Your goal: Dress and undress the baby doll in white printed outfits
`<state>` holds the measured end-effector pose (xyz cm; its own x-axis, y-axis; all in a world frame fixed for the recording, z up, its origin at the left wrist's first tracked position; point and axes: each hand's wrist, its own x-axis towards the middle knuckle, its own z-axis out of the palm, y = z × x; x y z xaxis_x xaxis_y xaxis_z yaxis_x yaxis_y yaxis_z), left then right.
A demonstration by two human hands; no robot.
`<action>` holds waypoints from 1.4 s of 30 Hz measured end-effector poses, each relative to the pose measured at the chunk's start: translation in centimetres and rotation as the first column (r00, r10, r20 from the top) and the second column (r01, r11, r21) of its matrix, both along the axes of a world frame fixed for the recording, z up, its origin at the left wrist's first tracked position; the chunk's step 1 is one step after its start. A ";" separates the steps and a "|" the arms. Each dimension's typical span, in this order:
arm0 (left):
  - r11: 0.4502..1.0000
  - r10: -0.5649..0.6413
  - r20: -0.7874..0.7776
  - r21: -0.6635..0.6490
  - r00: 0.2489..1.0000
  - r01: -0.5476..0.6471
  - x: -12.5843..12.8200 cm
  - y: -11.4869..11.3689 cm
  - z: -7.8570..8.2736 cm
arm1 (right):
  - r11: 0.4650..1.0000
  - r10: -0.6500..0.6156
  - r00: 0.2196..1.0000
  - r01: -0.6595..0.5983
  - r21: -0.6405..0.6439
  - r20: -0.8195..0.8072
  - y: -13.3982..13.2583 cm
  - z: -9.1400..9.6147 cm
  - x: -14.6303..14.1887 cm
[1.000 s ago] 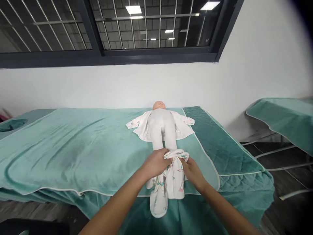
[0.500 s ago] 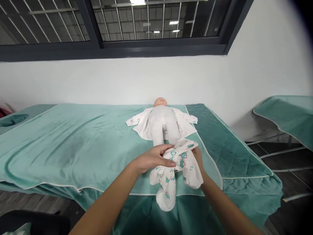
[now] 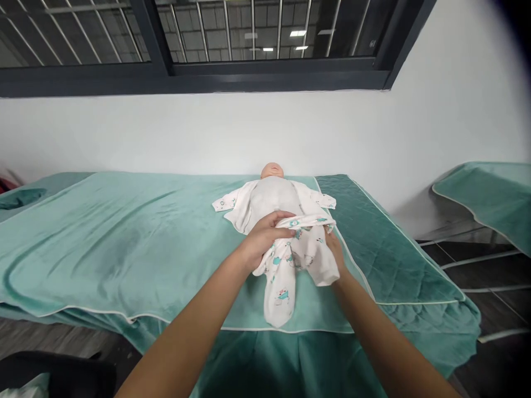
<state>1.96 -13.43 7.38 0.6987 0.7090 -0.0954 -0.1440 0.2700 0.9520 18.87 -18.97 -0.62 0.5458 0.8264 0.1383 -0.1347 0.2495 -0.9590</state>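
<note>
A baby doll (image 3: 272,170) lies on its back, head toward the wall, with a white cloth body (image 3: 271,194). Its arms are in a white printed jacket (image 3: 312,198) that is spread apart at the front. White baby pants (image 3: 280,293) with a teal and red print are held by the waistband over the doll's legs, which they hide. My left hand (image 3: 267,237) grips the waistband's left side, thumb on top. At the right side, my right hand (image 3: 333,246) is closed on the pants, its fingers partly behind the cloth. One pant leg hangs toward me.
The doll rests on a light green sheet (image 3: 124,249) over a bed, with a darker quilted cover (image 3: 381,249) at right. A white wall and dark window frame (image 3: 274,83) stand behind. A metal rack (image 3: 481,262) is at right, a black chair (image 3: 58,373) at lower left.
Both hands have moved away from me, carrying the pants up the doll's legs toward its lower body. The waistband is now stretched wider between the hands.
</note>
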 end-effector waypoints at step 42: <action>0.965 0.245 0.286 0.026 0.926 -0.263 -1.5 6.4 -6.9 | 0.706 0.656 0.391 -0.620 -0.342 0.646 10.2 8.1 1.2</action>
